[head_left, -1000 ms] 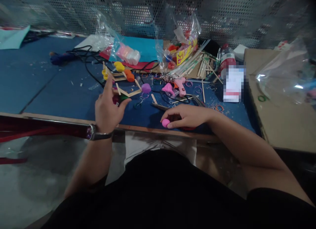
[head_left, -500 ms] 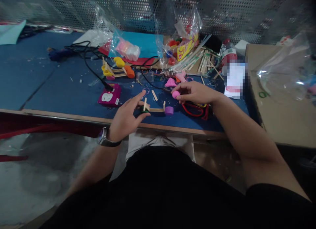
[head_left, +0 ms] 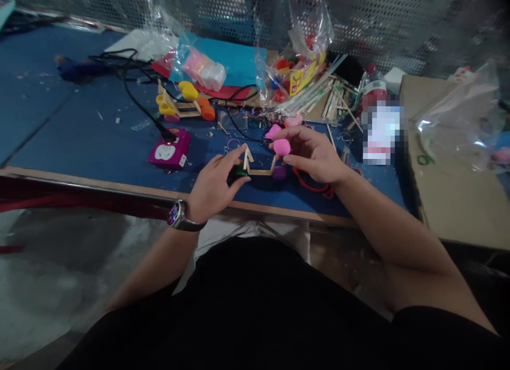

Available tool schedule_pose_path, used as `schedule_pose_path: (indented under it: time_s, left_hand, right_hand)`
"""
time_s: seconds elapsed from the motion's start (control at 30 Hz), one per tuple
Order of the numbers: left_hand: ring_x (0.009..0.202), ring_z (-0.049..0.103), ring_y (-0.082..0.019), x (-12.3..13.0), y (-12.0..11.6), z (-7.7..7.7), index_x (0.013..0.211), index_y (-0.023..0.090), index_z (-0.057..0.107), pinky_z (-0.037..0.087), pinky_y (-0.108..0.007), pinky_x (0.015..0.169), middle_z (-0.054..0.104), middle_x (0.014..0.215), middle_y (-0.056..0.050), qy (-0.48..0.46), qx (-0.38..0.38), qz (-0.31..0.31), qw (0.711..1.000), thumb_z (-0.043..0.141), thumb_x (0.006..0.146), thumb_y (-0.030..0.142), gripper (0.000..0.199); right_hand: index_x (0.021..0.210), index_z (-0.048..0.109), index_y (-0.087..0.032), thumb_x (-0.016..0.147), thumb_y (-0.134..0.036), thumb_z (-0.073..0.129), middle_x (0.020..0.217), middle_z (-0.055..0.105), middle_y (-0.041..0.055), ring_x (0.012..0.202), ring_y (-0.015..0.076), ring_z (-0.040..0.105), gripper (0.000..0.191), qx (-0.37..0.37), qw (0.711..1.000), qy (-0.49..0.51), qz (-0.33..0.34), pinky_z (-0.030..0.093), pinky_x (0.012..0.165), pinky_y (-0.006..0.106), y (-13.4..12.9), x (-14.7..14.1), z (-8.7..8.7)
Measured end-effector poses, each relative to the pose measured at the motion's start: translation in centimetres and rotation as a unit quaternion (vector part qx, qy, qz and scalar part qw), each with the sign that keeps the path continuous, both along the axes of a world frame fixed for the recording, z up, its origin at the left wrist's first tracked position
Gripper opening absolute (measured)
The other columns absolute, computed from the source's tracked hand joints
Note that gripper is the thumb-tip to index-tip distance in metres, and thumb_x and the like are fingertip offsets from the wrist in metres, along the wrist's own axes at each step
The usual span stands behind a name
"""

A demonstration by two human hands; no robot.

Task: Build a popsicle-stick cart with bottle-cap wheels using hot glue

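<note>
Stick frame (head_left: pixel 261 173) sits low over the table (head_left: pixel 59 162), its green end (head_left: pixel 240 171) pinched in the left hand's (head_left: pixel 211 189) fingers. The right hand's (head_left: pixel 321 156) fingers pinch a pink ball (head_left: pixel 282 146), now brought closer to the upright by the purple end (head_left: pixel 279 173), so both pieces are nearly together; contact is unclear.

Can't make out any actual text here tbh. The yellow label (head_left: pixel 300 78) in the clear bag near the far edge of the surface (head_left: pixel 43 117) has markings too blurry to read, and the phone screen (head_left: pixel 380 133) is pixelated.
</note>
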State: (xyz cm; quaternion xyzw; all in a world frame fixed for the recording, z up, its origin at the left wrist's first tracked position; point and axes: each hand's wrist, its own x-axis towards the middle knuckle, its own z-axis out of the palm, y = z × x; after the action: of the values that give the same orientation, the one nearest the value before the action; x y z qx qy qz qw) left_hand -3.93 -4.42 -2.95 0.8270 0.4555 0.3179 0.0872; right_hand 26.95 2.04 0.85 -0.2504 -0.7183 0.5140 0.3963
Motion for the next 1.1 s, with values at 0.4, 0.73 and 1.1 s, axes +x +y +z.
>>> schedule_pose_path:
  time_s: [0.4,0.73,1.1]
  left_hand:
    - [0.119,0.078,-0.034,0.27,-0.25,-0.41,0.174,0.021,0.056,0.065,-0.050,0.111,0.083,0.136,-0.015,-0.005,0.020,-0.002,1.000,0.079,0.109,0.031,0.070]
    - [0.126,0.077,-0.037,0.23,-0.26,-0.38,0.173,0.021,0.057,0.064,-0.054,0.117,0.082,0.140,-0.017,0.003,-0.004,0.014,1.000,0.078,0.109,0.035,0.068]
    - [0.122,0.078,-0.036,0.31,-0.14,-0.56,0.172,0.019,0.057,0.065,-0.051,0.114,0.083,0.135,-0.017,-0.009,0.001,0.003,1.000,0.076,0.110,0.034,0.067]
  right_hand:
    - [0.130,0.087,-0.028,0.087,-0.064,0.101,0.131,0.080,0.0058,0.106,0.0213,0.072,0.058,0.025,0.999,-0.040,-0.022,0.063,0.089,0.032,-0.33,-0.79,-0.63]
    - [0.142,0.082,-0.031,0.088,-0.073,0.096,0.124,0.080,0.0057,0.106,0.0256,0.075,0.069,0.004,0.996,-0.075,-0.040,0.066,0.101,0.040,-0.71,-0.37,-0.52]
    - [0.148,0.083,-0.032,0.105,-0.062,0.081,0.145,0.081,0.0112,0.128,0.0324,0.077,0.053,0.081,0.992,-0.090,-0.019,0.063,0.114,0.049,-1.07,-0.08,-0.25]
